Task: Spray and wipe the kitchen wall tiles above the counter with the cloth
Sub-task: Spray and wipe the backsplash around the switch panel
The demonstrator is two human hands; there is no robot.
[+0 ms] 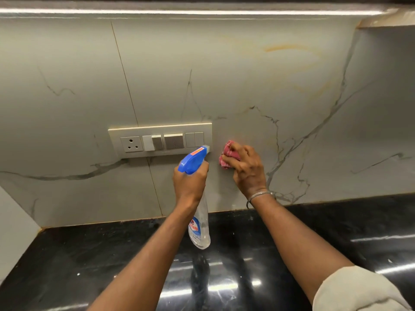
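Grey marble-look wall tiles with dark veins rise above a glossy black counter. My left hand grips the neck of a clear spray bottle with a blue trigger head; its nozzle points at the wall just below the switch plate's right end. My right hand presses a crumpled red-and-white cloth flat against the tile, right of the nozzle. A thin bangle circles that wrist.
A cream switch plate with one socket and several switches is mounted on the wall left of the cloth. A lit strip runs under the cabinet at the top. A side wall closes the counter's left end.
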